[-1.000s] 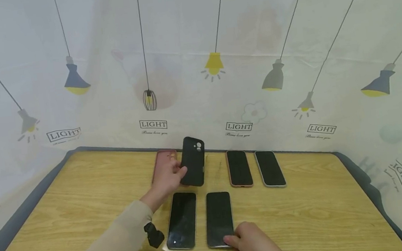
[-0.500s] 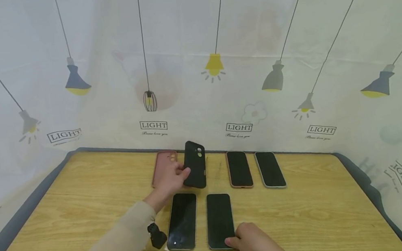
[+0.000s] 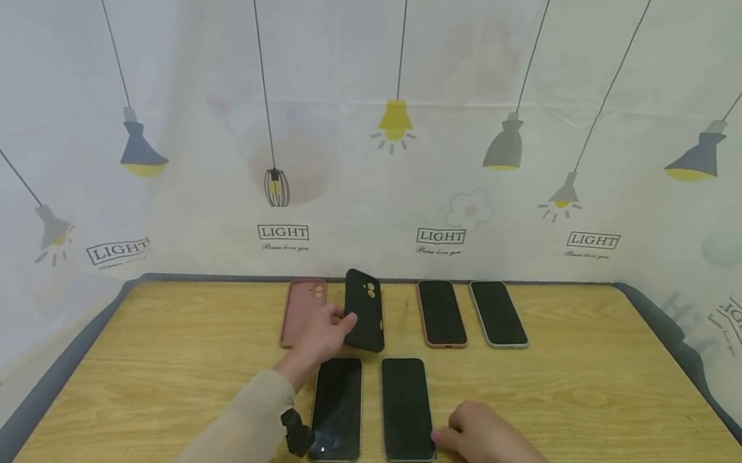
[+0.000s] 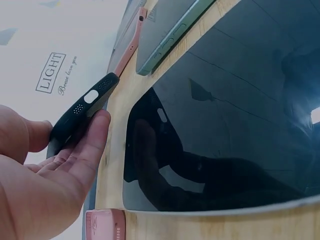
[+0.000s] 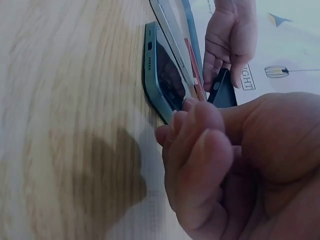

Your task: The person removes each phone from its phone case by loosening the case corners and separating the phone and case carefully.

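My left hand (image 3: 324, 336) pinches a black phone case (image 3: 363, 311) by its left edge. The case is tilted, its two round camera cutouts at the top. In the left wrist view, thumb and fingers grip the case (image 4: 85, 107) at its end with port and speaker holes. My right hand (image 3: 484, 435) is beside the lower right edge of a dark-screened phone (image 3: 406, 409). Its fingers are loosely curled and hold nothing, as the right wrist view shows; whether a fingertip touches the phone (image 5: 159, 70), I cannot tell. Another phone (image 3: 337, 408) lies to its left, under my left wrist.
A pink phone case (image 3: 300, 307) lies at the back left, partly behind my left hand. Two more phones, one pink-edged (image 3: 442, 313) and one white-edged (image 3: 499, 313), lie at the back right. A printed cloth (image 3: 366, 187) hangs behind the wooden table (image 3: 598, 389).
The black phone case has come slightly down and right with my left hand, tilting more. My right hand's thumb has come off the near phone's lower right corner, and the hand has shifted right.
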The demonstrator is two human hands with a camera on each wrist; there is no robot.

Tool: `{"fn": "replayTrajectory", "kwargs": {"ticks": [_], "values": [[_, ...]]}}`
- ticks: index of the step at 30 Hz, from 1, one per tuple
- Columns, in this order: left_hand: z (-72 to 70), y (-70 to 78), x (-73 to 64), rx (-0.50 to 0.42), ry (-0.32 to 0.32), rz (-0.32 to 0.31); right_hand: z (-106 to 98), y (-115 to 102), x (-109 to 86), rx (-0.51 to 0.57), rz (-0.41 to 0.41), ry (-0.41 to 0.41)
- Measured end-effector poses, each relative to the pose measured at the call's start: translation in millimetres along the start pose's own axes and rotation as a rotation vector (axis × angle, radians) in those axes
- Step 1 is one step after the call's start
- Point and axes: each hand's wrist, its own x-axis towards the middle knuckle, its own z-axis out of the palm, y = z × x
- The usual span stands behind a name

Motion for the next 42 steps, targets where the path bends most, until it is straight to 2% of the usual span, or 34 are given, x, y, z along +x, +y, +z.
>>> {"fn": "replayTrajectory", "kwargs": {"ticks": [7, 11, 18, 28, 35, 39, 42], "values": [[4.3, -0.5, 6.7, -0.015, -0.004, -0.024, -3.3, 7.1, 0.2, 0.017, -0.060, 0.081], [6.6, -2.4, 10.6, -0.018, -0.006, -0.050, -5.7, 9.4, 1.6, 0.010, -0.054, 0.128], [7.5, -3.0, 12.8, -0.037, -0.039, -0.069, -8.5, 12.0, 4.6, 0.030, -0.042, 0.158], [3.9, 1.4, 14.6, 0.084, -0.054, -0.082, -10.3, 13.3, 8.3, 0.058, -0.035, 0.223], [3.9, 1.2, 14.0, 0.247, -0.014, -0.005, -13.2, 15.5, 14.8, 0.101, 0.012, 0.315], [4.1, 1.8, 12.7, 0.307, -0.013, 0.021, -16.4, 19.4, 19.5, 0.125, 0.037, 0.367], [3.6, 2.2, 11.7, 0.317, -0.023, 0.017, -19.2, 22.6, 23.3, 0.144, 0.047, 0.402]]}}
